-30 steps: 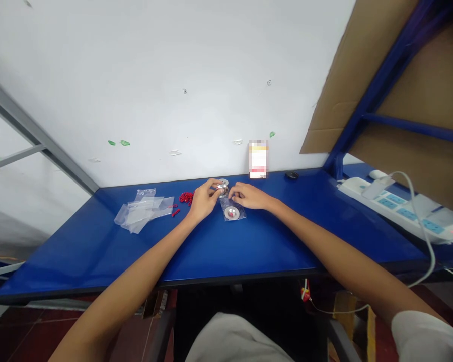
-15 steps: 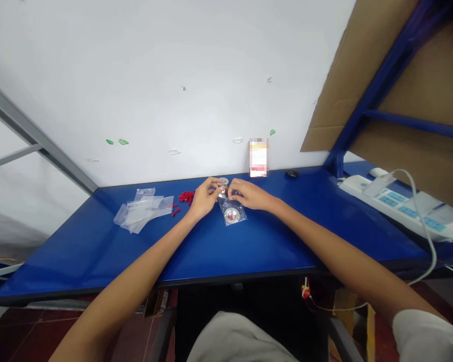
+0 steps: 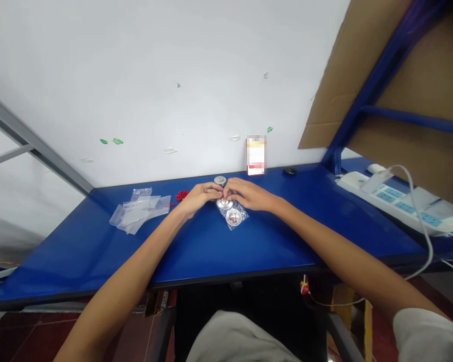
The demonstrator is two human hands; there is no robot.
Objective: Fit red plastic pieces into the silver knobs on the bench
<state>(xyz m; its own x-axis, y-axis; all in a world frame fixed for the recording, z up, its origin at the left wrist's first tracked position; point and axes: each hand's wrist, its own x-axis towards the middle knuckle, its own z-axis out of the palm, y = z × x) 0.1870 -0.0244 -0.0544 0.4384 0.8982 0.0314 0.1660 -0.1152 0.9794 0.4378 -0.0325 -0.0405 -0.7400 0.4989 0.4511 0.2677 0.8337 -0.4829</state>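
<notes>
My left hand [image 3: 203, 197] and my right hand [image 3: 246, 194] meet fingertip to fingertip above a shiny round metal dish [image 3: 225, 203]. A bit of red shows where the pinched fingers come together; it looks like a small red piece, mostly covered by them. Under the hands lies a clear plastic bag [image 3: 243, 211]. On its near end sits a second metal dish [image 3: 233, 217] with something red in its middle. Just beyond my fingertips is a grey metal disc [image 3: 219, 180].
Left of my hands are a pile of small red pieces [image 3: 181, 195] and several flat clear bags [image 3: 140, 213]. A lit phone-like screen [image 3: 256, 157] leans on the wall, with a black oval object [image 3: 290, 171] beside it. A white power strip [image 3: 396, 203] lies at the right.
My hands have come closer together over the metal dish, the left one moving slightly lower. The grey disc behind is more exposed, and the near dish and bag have shifted slightly. The view has turned a little.
</notes>
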